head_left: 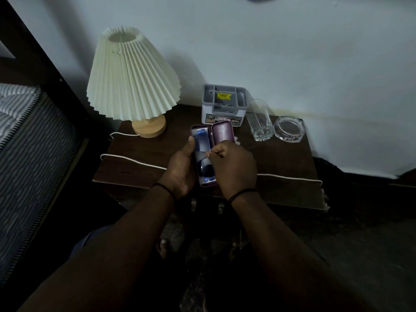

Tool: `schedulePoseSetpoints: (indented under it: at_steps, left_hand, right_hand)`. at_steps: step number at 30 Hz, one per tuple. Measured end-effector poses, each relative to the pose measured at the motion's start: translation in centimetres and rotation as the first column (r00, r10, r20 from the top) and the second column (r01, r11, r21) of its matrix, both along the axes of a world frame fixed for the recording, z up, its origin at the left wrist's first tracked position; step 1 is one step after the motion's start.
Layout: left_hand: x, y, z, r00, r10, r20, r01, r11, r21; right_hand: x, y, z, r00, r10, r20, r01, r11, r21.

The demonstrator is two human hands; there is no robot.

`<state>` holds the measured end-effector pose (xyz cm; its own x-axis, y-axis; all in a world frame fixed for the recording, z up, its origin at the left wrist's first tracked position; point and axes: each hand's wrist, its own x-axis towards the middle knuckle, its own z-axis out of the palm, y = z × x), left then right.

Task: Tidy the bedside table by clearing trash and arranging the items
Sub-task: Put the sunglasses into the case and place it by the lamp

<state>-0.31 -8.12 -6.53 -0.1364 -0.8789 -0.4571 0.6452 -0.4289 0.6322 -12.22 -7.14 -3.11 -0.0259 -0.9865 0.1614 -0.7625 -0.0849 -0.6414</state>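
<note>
Left hand point(180, 170) cradles an open purple glasses case point(206, 154) above the table point(139, 163); right hand point(231, 165) pinches sunglasses point(201, 152) inside. Closing the lid likely comes next.

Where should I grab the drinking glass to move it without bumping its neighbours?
Grip the drinking glass around its upper wall, coming from the front, the side nearest you. It stands upright with a heavy faceted base. The grey organiser box sits close on its left and the glass ashtray close on its right, so a sideways approach looks cramped. Both hands are busy with the open glasses case.
</note>
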Motion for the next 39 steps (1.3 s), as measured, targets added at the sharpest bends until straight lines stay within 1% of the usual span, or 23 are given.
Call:
schedulePoseSetpoints:
  at_steps: [3, 5, 9, 11, 12, 15, 17, 21, 24, 26, 30, 32, 34, 36, 38, 39]
  left_hand:
    - [0.3, -0.1, -0.1, 0.999, -0.005, -0.036, 0.006, 1.0, 0.019]
    - [0.3, -0.3, -0.2, 0.999, 0.001, -0.052, 0.0, 1.0, 0.029]
    - [0.5, -0.4, -0.1, 0.994, 0.028, -0.106, -0.026, 1.0, 0.016]
    - [0.6, -0.4, -0.1, 0.992, 0.035, -0.124, -0.034, 0.999, 0.008]
    - [0.7, -0.5, -0.1, 0.992, 0.03, -0.125, -0.03, 1.0, 0.002]
    - [0.6, -0.5, -0.1, 0.994, 0.011, -0.112, -0.012, 1.0, -0.009]
    - [0.6, -0.4, -0.2, 0.993, 0.002, -0.115, -0.004, 1.0, -0.012]
    - [1.0, -0.7, -0.4, 0.988, 0.004, -0.154, -0.008, 1.0, -0.022]
    - [1.1, -0.7, -0.4, 0.986, -0.016, -0.165, 0.01, 0.999, -0.034]
    - [0.9, -0.6, -0.2, 0.988, -0.009, -0.151, 0.002, 0.999, -0.046]
    - [0.6, -0.5, 0.1, 0.997, -0.003, -0.078, -0.001, 0.999, -0.04]
    - [0.8, -0.4, 0.0, 1.0, 0.003, -0.026, -0.004, 0.999, -0.035]
    - [0.9, -0.5, 0.0, 0.999, 0.027, 0.018, -0.027, 0.999, -0.023]
    - [1.0, -0.6, 0.3, 0.997, 0.071, 0.041, -0.071, 0.997, 0.005]
    - [1.0, -0.7, 0.5, 0.992, 0.107, 0.068, -0.109, 0.993, 0.036]
    - [1.1, -0.8, 0.5, 0.991, 0.108, 0.082, -0.112, 0.992, 0.049]
  right_hand:
    - [0.1, 0.1, 0.5, 1.0, -0.006, 0.03, 0.008, 0.998, -0.055]
    - [-0.1, -0.1, 0.8, 0.997, -0.041, 0.069, 0.05, 0.991, -0.128]
    - [-1.2, -0.8, 1.2, 0.986, -0.145, 0.086, 0.162, 0.961, -0.227]
    - [-1.5, -1.0, 1.0, 0.974, -0.216, 0.071, 0.226, 0.947, -0.226]
    - [-1.5, -1.1, 0.8, 0.973, -0.222, 0.063, 0.23, 0.957, -0.179]
    - [-1.1, -1.2, 0.2, 0.972, -0.197, 0.132, 0.193, 0.98, 0.044]
    - [-0.8, -1.1, 0.1, 0.971, -0.167, 0.168, 0.157, 0.985, 0.072]
    - [-0.2, -0.5, 0.7, 0.957, -0.092, 0.276, 0.106, 0.994, -0.036]
    - [0.2, -0.5, 0.3, 0.956, -0.018, 0.294, 0.039, 0.997, -0.067]
    - [0.5, -0.2, 0.0, 0.961, 0.028, 0.274, -0.007, 0.997, -0.076]
    - [0.9, 0.1, -0.5, 0.977, 0.145, 0.158, -0.117, 0.977, -0.176]
    - [1.0, 0.1, -0.7, 0.973, 0.168, 0.16, -0.137, 0.972, -0.188]
    - [1.1, 0.0, -0.7, 0.967, 0.118, 0.224, -0.088, 0.986, -0.139]
    - [0.9, -0.3, -0.7, 0.961, 0.011, 0.275, 0.001, 0.999, -0.043]
    - [0.7, -0.5, -0.8, 0.945, -0.083, 0.317, 0.053, 0.993, 0.103]
    - [0.6, -0.6, -0.9, 0.935, -0.106, 0.338, 0.036, 0.977, 0.208]
